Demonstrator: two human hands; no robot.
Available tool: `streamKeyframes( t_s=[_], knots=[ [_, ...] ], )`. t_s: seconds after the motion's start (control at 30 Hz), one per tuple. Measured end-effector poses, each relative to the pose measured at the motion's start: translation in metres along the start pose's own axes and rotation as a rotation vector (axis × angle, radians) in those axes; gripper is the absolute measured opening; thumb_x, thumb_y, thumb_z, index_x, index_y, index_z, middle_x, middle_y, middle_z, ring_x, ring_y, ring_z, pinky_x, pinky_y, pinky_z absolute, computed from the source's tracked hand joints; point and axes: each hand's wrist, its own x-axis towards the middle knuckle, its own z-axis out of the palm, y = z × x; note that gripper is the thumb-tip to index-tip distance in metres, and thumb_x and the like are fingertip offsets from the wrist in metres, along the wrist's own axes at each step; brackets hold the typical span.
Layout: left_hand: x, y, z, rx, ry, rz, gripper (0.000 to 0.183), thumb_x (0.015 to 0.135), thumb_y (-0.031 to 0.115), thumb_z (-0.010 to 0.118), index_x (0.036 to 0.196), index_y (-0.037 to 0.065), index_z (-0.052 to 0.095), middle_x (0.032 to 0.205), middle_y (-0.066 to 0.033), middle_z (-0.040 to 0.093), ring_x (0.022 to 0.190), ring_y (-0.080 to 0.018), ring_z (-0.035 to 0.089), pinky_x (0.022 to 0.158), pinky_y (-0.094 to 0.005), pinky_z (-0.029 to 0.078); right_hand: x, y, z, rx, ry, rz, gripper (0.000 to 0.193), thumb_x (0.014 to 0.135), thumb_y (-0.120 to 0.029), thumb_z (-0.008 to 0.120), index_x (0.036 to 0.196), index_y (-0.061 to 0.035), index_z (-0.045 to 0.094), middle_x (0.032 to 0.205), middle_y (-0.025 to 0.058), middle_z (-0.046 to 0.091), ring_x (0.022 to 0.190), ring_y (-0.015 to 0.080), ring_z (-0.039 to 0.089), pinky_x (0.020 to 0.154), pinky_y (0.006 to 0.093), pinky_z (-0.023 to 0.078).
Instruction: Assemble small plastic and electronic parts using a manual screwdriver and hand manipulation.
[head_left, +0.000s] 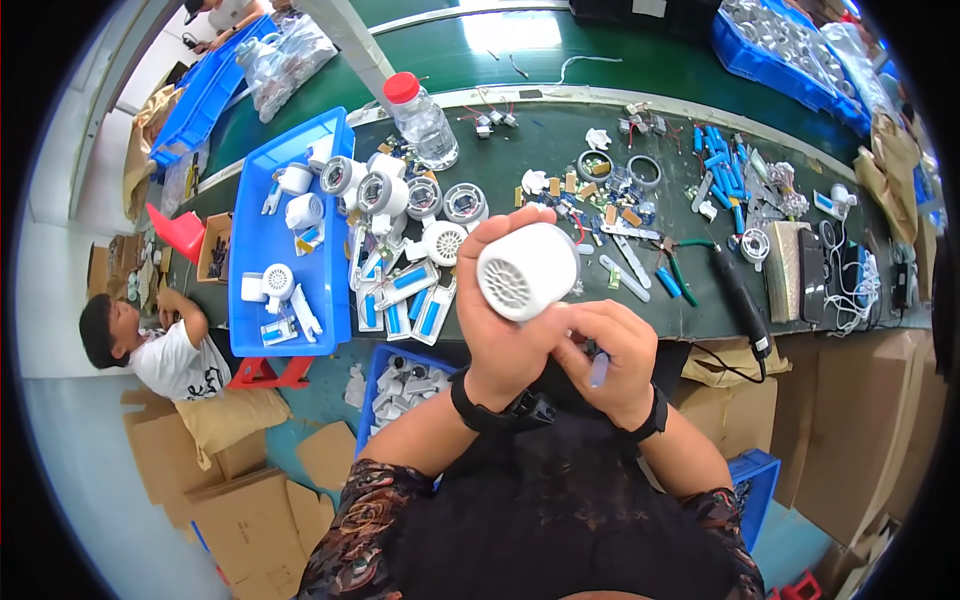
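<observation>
My left hand point(490, 335) is wrapped round a white, cup-shaped fan housing point(528, 270), its slotted grille facing left and toward me. Close beside it, my right hand point(615, 350) has its fingers curled in a pinch near the housing's lower edge. A slim, pale violet, stick-like piece point(599, 370) pokes out below those fingers; its other end is hidden. Left of my hands lie several similar white fan heads point(382, 192) and white handle shells with blue battery cells point(408, 284). Small circuit parts and a grey ring point(644, 172) lie beyond the housing.
A blue tray point(338, 240) with fan parts stands at left, near a red-capped bottle point(428, 130). Blue cells point(722, 165), green-handled pliers point(680, 275) and a black corded tool point(738, 300) lie at right. A person point(165, 340) sits at far left. Below the bench stands a blue bin point(372, 385).
</observation>
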Motion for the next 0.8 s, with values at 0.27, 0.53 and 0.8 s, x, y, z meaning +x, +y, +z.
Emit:
streamKeyframes(
  t_s=[0.27,0.53,0.8],
  knots=[
    [0.002,-0.013,-0.029,-1.004,0.055,-0.324,0.071,0.081,0.033,0.079,0.140,0.007,0.049,0.147,-0.0182,0.051,0.138,-0.0356,0.048,0.115,-0.0467,0.043,0.017,-0.023,-0.001,-0.487,-0.052,-0.327,0.020,0.072,-0.013,0.078,0.087,-0.0085,0.067,0.080,0.0009,0.063,0.059,0.0169,0.055,0.053,0.0323,0.038],
    [0.011,-0.004,-0.030,-1.006,0.029,-0.358,0.070,0.082,0.042,0.072,0.140,0.009,0.051,0.136,-0.0141,0.060,0.130,-0.0308,0.056,0.116,-0.0462,0.042,0.027,-0.032,0.002,-0.613,-0.099,-0.363,0.014,0.068,-0.013,0.066,0.080,-0.0082,0.063,0.073,-0.0006,0.055,0.058,0.0152,0.049,0.053,0.0315,0.034],
    [0.011,-0.006,-0.032,-1.028,0.029,-0.377,0.069,0.083,0.042,0.070,0.140,0.007,0.051,0.135,-0.0149,0.059,0.127,-0.0313,0.058,0.112,-0.0468,0.046,0.027,-0.030,0.003,-0.598,-0.169,-0.318,0.011,0.069,-0.013,0.067,0.076,-0.0100,0.059,0.069,-0.0010,0.050,0.058,0.0149,0.050,0.053,0.0311,0.035]
  ],
)
